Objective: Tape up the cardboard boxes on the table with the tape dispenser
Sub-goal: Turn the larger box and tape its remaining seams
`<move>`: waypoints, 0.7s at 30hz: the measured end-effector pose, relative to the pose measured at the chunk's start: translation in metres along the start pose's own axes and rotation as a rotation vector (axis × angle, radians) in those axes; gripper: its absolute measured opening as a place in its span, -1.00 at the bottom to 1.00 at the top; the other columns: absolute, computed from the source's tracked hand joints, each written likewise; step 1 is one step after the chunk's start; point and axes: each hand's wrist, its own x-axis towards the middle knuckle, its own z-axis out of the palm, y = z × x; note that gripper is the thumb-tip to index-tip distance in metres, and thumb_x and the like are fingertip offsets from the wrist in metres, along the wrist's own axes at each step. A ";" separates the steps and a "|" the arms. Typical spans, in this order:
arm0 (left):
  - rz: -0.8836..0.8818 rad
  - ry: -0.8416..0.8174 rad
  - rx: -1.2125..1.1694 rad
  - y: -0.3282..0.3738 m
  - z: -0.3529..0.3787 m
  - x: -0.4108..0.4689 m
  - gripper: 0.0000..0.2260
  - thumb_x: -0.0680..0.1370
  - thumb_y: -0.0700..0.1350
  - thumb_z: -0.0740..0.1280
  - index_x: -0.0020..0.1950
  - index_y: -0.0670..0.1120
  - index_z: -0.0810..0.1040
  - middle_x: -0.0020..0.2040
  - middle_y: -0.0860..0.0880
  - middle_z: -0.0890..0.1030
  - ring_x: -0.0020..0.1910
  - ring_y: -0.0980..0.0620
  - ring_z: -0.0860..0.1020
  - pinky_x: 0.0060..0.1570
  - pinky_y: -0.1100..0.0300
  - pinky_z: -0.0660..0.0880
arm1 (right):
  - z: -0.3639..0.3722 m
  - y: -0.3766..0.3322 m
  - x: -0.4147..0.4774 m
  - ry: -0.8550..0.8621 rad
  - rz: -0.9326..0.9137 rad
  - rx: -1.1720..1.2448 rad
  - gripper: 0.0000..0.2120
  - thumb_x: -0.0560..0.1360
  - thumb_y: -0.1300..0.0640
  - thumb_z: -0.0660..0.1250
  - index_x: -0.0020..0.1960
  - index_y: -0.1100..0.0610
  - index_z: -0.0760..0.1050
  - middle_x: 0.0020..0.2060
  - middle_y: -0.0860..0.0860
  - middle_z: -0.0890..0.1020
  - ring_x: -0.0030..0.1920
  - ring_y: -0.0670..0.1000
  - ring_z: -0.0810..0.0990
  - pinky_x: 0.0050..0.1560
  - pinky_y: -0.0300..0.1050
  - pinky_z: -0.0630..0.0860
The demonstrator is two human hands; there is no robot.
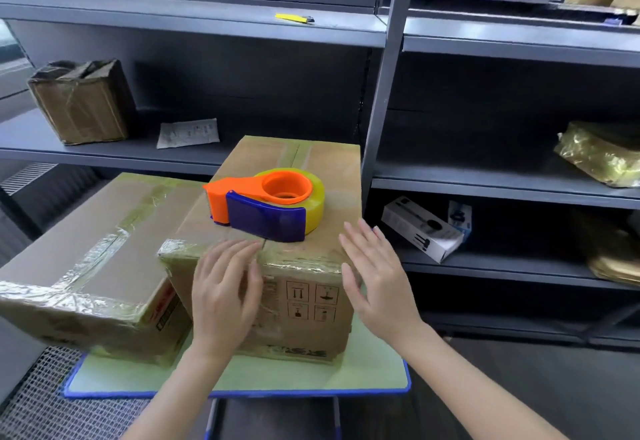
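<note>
An orange and blue tape dispenser [266,205] with a yellowish tape roll lies on top of the taller cardboard box [311,304], which stands on a small green table [374,370] with a blue rim. A wider, flatter cardboard box [104,252] with shiny tape across it sits to its left, overhanging the table. My left hand [225,294] is open, fingers spread over the tall box's near top edge and front face. My right hand [377,280] is open at the box's near right corner, palm facing the box. Neither hand holds anything.
Grey metal shelving stands close behind and to the right, with an upright post [384,93] beside the tall box. On the shelves: a taped box [83,100], a paper sheet [188,133], a yellow cutter [294,18], wrapped parcels [599,152], a white product box [422,230].
</note>
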 end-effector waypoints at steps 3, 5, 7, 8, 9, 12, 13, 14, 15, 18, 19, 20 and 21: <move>-0.015 -0.028 0.180 -0.025 -0.002 -0.008 -0.67 0.58 -0.13 0.13 0.21 -0.24 0.55 0.23 -0.13 0.55 0.27 -0.15 0.46 0.41 -0.15 0.17 | 0.025 -0.010 -0.006 0.105 -0.023 -0.066 -0.61 0.62 0.07 0.06 0.21 0.26 0.55 0.22 0.10 0.57 0.34 0.10 0.43 0.41 0.04 0.26; 0.016 -0.093 0.232 -0.032 0.004 -0.013 -0.63 0.61 -0.06 0.08 0.24 -0.19 0.55 0.27 -0.10 0.53 0.30 -0.11 0.43 0.41 -0.19 0.12 | 0.037 -0.010 -0.008 0.169 -0.057 -0.113 -0.63 0.62 0.08 0.09 0.15 0.25 0.59 0.13 0.09 0.63 0.26 0.09 0.49 0.33 0.07 0.35; 0.002 -0.107 0.243 -0.036 0.012 -0.017 -0.62 0.62 -0.04 0.05 0.23 -0.15 0.55 0.24 -0.10 0.56 0.26 -0.09 0.43 0.39 -0.14 0.16 | 0.044 -0.007 -0.006 0.248 -0.088 -0.136 -0.68 0.59 0.13 0.14 0.09 0.25 0.63 0.07 0.08 0.66 0.19 0.08 0.52 0.25 0.08 0.42; -0.010 -0.099 0.244 -0.038 0.015 -0.017 -0.63 0.63 -0.03 0.03 0.24 -0.13 0.53 0.22 -0.10 0.56 0.25 -0.09 0.42 0.37 -0.11 0.16 | 0.045 -0.006 -0.004 0.276 -0.106 -0.156 -0.70 0.57 0.15 0.17 0.06 0.25 0.64 0.05 0.08 0.66 0.17 0.07 0.52 0.21 0.07 0.45; -0.016 -0.091 0.242 -0.039 0.017 -0.017 -0.65 0.64 -0.02 0.01 0.25 -0.10 0.49 0.21 -0.10 0.56 0.24 -0.09 0.42 0.36 -0.08 0.15 | 0.045 -0.005 -0.003 0.290 -0.124 -0.177 -0.72 0.55 0.16 0.20 0.04 0.24 0.65 0.04 0.07 0.67 0.15 0.07 0.54 0.19 0.07 0.47; 0.004 -0.096 0.229 -0.045 0.019 -0.017 -0.67 0.65 0.00 -0.02 0.27 -0.05 0.42 0.23 -0.05 0.50 0.24 -0.08 0.40 0.36 0.00 0.13 | 0.044 -0.002 -0.001 0.302 -0.173 -0.237 -0.76 0.52 0.17 0.25 0.01 0.22 0.66 0.01 0.06 0.68 0.11 0.07 0.60 0.13 0.06 0.51; 0.010 -0.101 0.226 -0.046 0.019 -0.017 -0.67 0.65 0.01 -0.01 0.28 -0.05 0.41 0.23 -0.03 0.49 0.24 -0.07 0.40 0.35 0.01 0.13 | 0.044 -0.002 0.000 0.301 -0.183 -0.254 -0.77 0.51 0.17 0.26 0.01 0.22 0.67 0.01 0.06 0.68 0.09 0.07 0.62 0.12 0.06 0.52; 0.013 -0.108 0.224 -0.047 0.018 -0.016 -0.68 0.65 0.01 -0.01 0.29 -0.04 0.41 0.23 -0.03 0.49 0.24 -0.07 0.39 0.35 0.01 0.13 | 0.044 -0.001 0.000 0.297 -0.189 -0.269 -0.77 0.51 0.17 0.27 0.01 0.21 0.67 0.01 0.06 0.68 0.08 0.08 0.63 0.12 0.05 0.52; 0.013 -0.116 0.220 -0.047 0.018 -0.016 -0.68 0.65 0.02 -0.01 0.29 -0.04 0.41 0.23 -0.04 0.51 0.24 -0.07 0.39 0.35 0.02 0.14 | 0.045 -0.001 0.000 0.292 -0.191 -0.283 -0.77 0.51 0.18 0.27 0.02 0.21 0.67 0.02 0.05 0.68 0.08 0.08 0.64 0.13 0.05 0.52; 0.008 -0.132 0.194 -0.046 0.014 -0.014 -0.66 0.64 0.02 -0.01 0.29 -0.03 0.42 0.22 -0.06 0.55 0.25 -0.05 0.39 0.35 0.04 0.13 | 0.043 0.000 -0.001 0.270 -0.195 -0.305 -0.77 0.53 0.16 0.26 0.05 0.21 0.66 0.04 0.05 0.67 0.09 0.07 0.64 0.16 0.05 0.51; 0.008 -0.135 0.179 -0.046 0.012 -0.014 -0.65 0.64 0.02 -0.02 0.29 -0.03 0.44 0.23 -0.05 0.54 0.25 -0.05 0.38 0.34 0.04 0.13 | 0.041 -0.001 -0.001 0.258 -0.200 -0.314 -0.75 0.54 0.14 0.25 0.05 0.21 0.65 0.04 0.06 0.67 0.09 0.07 0.64 0.17 0.04 0.50; 0.007 -0.133 0.162 -0.046 0.010 -0.014 -0.65 0.64 0.02 -0.02 0.29 -0.03 0.45 0.23 -0.04 0.54 0.26 -0.04 0.38 0.33 0.04 0.15 | 0.039 -0.002 0.000 0.244 -0.207 -0.330 -0.73 0.56 0.10 0.23 0.05 0.21 0.65 0.04 0.06 0.67 0.09 0.08 0.64 0.17 0.04 0.51; 0.008 -0.129 0.142 -0.046 0.009 -0.013 -0.65 0.64 0.01 0.00 0.30 -0.02 0.45 0.23 -0.02 0.54 0.26 -0.03 0.38 0.31 0.02 0.18 | 0.037 -0.003 0.001 0.230 -0.211 -0.354 -0.68 0.58 0.04 0.22 0.04 0.21 0.66 0.03 0.06 0.68 0.08 0.07 0.64 0.17 0.03 0.53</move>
